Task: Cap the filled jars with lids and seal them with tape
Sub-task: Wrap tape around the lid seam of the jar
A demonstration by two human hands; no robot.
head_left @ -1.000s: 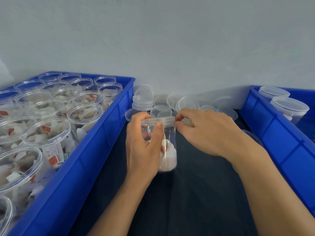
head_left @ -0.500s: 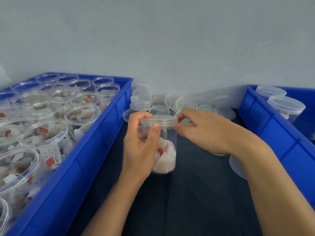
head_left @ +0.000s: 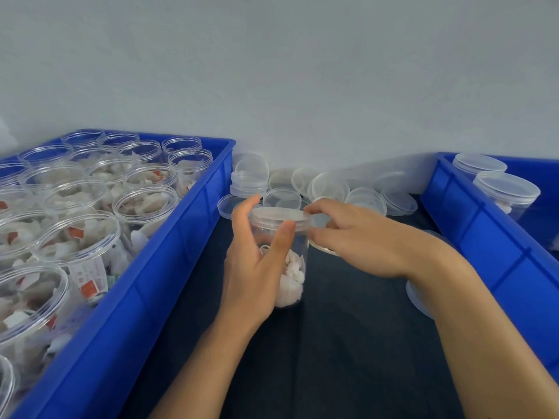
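While the left blue crate (head_left: 169, 267) of open filled jars (head_left: 75, 243) waits just beside the left hand's grip, and the right blue crate (head_left: 490, 237), holding capped jars (head_left: 505, 192), flanks the right arm, one jar (head_left: 287, 261) stands on the dark table (head_left: 348, 343) between them; since a second ago it has been turned and drawn slightly nearer, and its lid (head_left: 279, 216) now sits level across the mouth rather than half hidden behind the fingers; the left hand (head_left: 257, 267) wraps the jar body, thumb pressed on the lid's rim, while the right hand (head_left: 357, 237) pinches the lid's far-right edge with curled fingers; loose lids (head_left: 326, 186) lie heaped just beyond both grips; judged from this, capping looks all but finished, and taping comes next, though no tape is visible.
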